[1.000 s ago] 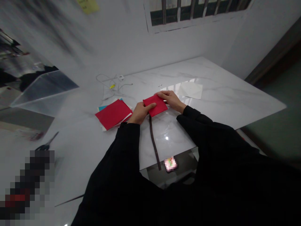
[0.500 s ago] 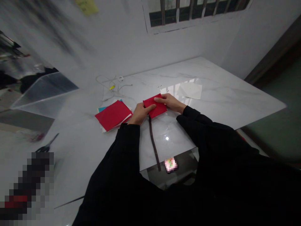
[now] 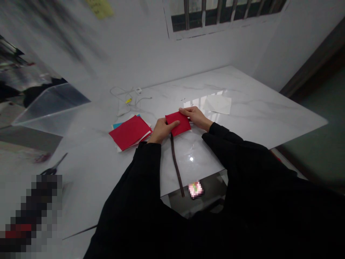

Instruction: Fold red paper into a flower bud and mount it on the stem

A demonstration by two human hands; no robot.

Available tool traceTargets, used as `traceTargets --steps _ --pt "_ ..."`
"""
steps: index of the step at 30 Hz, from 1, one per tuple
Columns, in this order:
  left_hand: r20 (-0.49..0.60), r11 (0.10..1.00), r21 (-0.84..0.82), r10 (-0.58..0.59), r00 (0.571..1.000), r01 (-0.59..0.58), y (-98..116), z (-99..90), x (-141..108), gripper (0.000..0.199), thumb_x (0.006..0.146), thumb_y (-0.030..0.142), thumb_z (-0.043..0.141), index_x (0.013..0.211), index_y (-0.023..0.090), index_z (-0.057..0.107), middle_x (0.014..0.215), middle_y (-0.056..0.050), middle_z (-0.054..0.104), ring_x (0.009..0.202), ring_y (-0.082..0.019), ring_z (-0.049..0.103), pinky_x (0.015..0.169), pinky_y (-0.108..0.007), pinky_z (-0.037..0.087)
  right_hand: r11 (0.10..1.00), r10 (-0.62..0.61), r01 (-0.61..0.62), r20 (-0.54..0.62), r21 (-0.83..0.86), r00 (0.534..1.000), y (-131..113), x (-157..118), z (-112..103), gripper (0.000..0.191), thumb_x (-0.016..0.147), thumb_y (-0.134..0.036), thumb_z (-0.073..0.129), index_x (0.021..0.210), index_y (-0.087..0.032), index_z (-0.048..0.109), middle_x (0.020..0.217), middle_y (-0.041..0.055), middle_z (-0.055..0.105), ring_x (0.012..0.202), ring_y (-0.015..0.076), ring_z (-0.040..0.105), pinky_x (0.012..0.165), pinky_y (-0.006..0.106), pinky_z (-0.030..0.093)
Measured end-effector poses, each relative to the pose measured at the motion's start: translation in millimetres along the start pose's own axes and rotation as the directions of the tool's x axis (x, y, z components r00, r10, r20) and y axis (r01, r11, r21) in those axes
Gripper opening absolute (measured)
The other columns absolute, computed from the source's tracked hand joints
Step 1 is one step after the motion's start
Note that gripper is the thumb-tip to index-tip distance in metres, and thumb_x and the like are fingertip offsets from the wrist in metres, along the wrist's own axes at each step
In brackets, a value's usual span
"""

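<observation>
Near the middle of the white-veined marble table [image 3: 256,115], a small square of red paper [image 3: 183,123] is held between both hands, low over the surface; whether it touches the marble, or is folded, cannot be told. The left hand [image 3: 163,130] grips its near left side, with the thumb [image 3: 174,124] laid across the top. The right hand [image 3: 194,118] holds its far right side, with the fingers [image 3: 184,111] resting on the paper. Both hands are narrow around the square, not spread, and black sleeves [image 3: 145,169] cover both arms.

A long, dark brown strip [image 3: 175,162] runs from just under the left hand towards the table's near edge. Just left of the hands lies a stack of red paper sheets [image 3: 129,132], with blue and white sheets showing beneath. Farther across the table, beyond the right hand, lies a pale sheet of paper [image 3: 217,104], and two tiny metal bits [image 3: 183,98] sit near it. A tangled white cable [image 3: 121,94] with a small yellow tag [image 3: 128,100] lies towards the far left of the table. Black-handled scissors [image 3: 52,169] and a clear acrylic box [image 3: 51,111] sit well left of the hands.
</observation>
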State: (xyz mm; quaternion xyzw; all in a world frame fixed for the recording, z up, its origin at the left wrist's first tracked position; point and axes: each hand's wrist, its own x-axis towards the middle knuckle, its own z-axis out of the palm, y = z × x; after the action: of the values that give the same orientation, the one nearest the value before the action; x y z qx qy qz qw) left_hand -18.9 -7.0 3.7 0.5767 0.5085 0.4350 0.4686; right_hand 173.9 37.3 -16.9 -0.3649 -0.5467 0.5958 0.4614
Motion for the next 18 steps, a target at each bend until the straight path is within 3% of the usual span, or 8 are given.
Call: traceTargets --steps 7,18 --pt "-0.023 0.998 0.055 0.008 1.000 -0.007 -4.2 -0.9 3.4 0.050 0.073 0.048 0.088 0.106 0.011 0.082 0.104 -0.014 0.082 0.090 -0.028 0.076 0.090 -0.044 0.063 0.996 -0.069 0.068 -0.027 -0.049 0.997 3.2 4.9 -0.5 0.065 0.077 -0.082 0.078 0.080 -0.018 0.076 0.073 0.0033 0.071 0.068 0.0152 0.061 0.062 0.027 0.052" --pt "-0.039 0.995 0.074 0.075 0.996 -0.072 -6.7 -2.9 4.8 0.054 0.076 0.055 0.087 0.108 0.011 0.082 0.106 -0.014 0.083 0.097 -0.031 0.076 0.092 -0.045 0.063 0.998 -0.041 0.036 -0.083 -0.061 0.996 6.6 9.5 -0.2 0.075 0.080 -0.093 0.066 0.072 -0.018 0.065 0.070 0.0044 0.065 0.066 0.0142 0.060 0.062 0.026 0.052"
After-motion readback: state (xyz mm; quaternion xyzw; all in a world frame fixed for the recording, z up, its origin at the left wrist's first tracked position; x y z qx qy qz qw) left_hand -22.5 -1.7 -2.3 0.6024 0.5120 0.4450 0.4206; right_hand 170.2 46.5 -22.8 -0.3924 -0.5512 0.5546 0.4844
